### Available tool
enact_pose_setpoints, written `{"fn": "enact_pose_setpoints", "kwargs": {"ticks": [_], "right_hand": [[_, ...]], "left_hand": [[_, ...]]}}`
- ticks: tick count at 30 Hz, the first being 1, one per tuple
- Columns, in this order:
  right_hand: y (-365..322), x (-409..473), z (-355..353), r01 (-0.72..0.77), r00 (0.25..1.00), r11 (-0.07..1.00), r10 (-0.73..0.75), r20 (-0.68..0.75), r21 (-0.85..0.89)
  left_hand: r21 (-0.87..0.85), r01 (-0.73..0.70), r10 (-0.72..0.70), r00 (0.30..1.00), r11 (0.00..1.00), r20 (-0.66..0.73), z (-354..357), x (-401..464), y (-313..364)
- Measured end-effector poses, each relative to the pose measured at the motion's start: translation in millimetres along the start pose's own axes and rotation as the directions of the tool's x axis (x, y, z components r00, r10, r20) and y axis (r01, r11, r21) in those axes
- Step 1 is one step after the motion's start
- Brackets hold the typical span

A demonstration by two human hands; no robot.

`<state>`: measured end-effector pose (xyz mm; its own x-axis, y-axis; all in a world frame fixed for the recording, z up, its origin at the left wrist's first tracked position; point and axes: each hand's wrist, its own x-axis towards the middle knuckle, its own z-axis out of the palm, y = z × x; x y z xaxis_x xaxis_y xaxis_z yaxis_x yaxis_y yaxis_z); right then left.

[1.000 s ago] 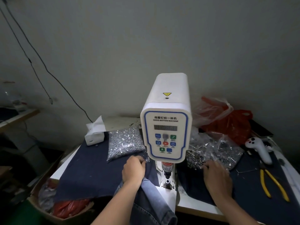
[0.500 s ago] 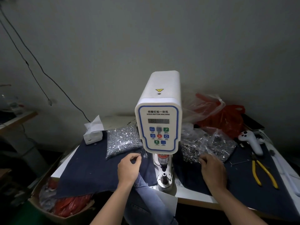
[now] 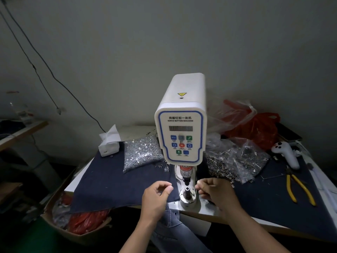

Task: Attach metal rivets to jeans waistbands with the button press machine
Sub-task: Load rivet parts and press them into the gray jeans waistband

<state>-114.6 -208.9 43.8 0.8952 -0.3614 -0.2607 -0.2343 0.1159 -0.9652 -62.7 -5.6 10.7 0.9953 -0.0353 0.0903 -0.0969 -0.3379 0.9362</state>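
The white servo button machine (image 3: 180, 136) stands at the table's middle, with its round lower die (image 3: 187, 193) bare under the punch. My left hand (image 3: 156, 196) hovers just left of the die, thumb and forefinger pinched on a small rivet piece that is barely visible. Just right of the die, my right hand (image 3: 217, 192) pinches another tiny metal piece. Light blue jeans (image 3: 171, 221) hang below the table edge between my forearms. A clear bag of silver rivets (image 3: 142, 154) lies left of the machine, and a bag of ring-shaped parts (image 3: 224, 167) lies to its right.
Dark denim cloth (image 3: 113, 183) covers the table. Yellow-handled pliers (image 3: 297, 189) and a white controller (image 3: 286, 154) lie at the right, red plastic bags (image 3: 255, 128) behind. A tissue box (image 3: 109, 143) sits at the back left. A cardboard box (image 3: 82, 227) stands below the left edge.
Both hands have left the rivet bags and drawn in toward the lower die, each with fingers pinched. The camera has tilted down slightly.
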Motion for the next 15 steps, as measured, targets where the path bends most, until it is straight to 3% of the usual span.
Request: {"fn": "enact_pose_setpoints", "kwargs": {"ticks": [3,6,11,15], "right_hand": [[-4.5,-8.1,12.6,-0.228,0.973,0.939,0.215,0.080,0.257],[-6.0,-12.4,21.4,-0.444,0.896,0.750,0.385,0.223,0.491],[-1.9,-14.3,25.8,-0.540,0.841,0.612,0.414,0.348,0.578],[-3.9,-16.0,29.4,-0.541,0.838,0.546,0.410,0.360,0.640]], "left_hand": [[0.021,-0.023,0.023,1.000,1.000,0.017,6.5,-5.9,2.0],[-0.018,-0.020,0.021,0.999,1.000,0.035,10.9,-11.2,4.0],[-0.065,0.004,-0.001,0.999,0.998,0.039,15.4,-17.5,9.2],[-0.090,0.021,-0.017,0.999,0.996,0.047,17.1,-20.5,12.6]]}}
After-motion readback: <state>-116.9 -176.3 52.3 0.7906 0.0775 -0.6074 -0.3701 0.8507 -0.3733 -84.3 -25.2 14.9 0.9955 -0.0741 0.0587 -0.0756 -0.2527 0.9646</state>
